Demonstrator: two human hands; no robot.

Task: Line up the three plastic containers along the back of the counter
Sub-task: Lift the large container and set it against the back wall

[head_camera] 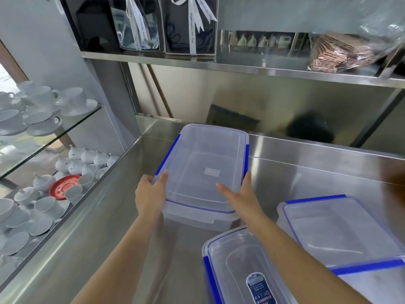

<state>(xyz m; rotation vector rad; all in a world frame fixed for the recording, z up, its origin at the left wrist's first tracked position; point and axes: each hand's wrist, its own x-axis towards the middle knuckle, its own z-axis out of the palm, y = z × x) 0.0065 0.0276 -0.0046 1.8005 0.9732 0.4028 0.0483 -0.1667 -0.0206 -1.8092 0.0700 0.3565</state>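
Note:
A clear plastic container (203, 163) with blue lid clips sits lengthwise near the back of the steel counter (306, 163), its far end by the back wall. My left hand (151, 194) grips its near left corner. My right hand (238, 194) presses against its near right side, fingers lying over the lid. A second container (341, 231) with blue clips lies at the right. A third container (243, 270), bearing a dark blue label, lies at the bottom centre, partly crossed by my right forearm.
A glass shelf unit (65, 128) on the left holds several white cups, saucers and small teapots (87, 159), plus a red saucer (63, 187). A steel shelf (241, 66) overhangs the counter, carrying ribboned gift boxes and a plastic bag.

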